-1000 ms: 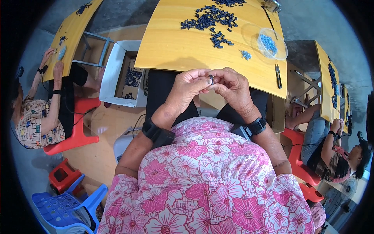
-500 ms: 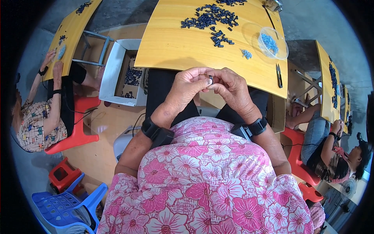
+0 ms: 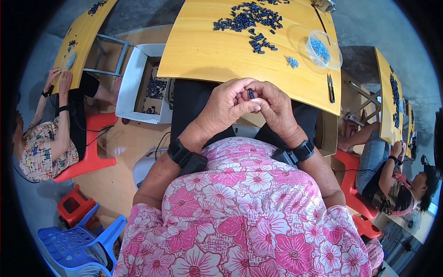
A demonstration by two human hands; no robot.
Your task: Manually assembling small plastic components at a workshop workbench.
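Just past the table's near edge, my two hands meet over my lap around a small black cylindrical part (image 3: pixel 251 93). My left hand (image 3: pixel 224 105) is closed, its thumb stretched across toward the right fingertips. My right hand (image 3: pixel 278 107) pinches the part from the other side. Fingers cover most of the part, so its ends are hard to make out. On the yellow table (image 3: pixel 198 55) ahead lies a pile of similar black parts (image 3: pixel 251 21). Right of it are a small heap of clear-blue pieces (image 3: pixel 291 62) and a clear plastic bowl (image 3: pixel 319 50) holding more of them.
Black thread snips (image 3: pixel 331 88) lie by the table's right edge. A white carton (image 3: pixel 125 99) with black parts inside stands left of my legs. Co-workers sit at tables on both sides, on red stools (image 3: pixel 99 141). A blue plastic chair (image 3: pixel 76 247) is at lower left.
My left thumb has shifted right across the fingertips, and the black part now shows more upright between the fingers. At left, the co-worker's hands have moved slightly.
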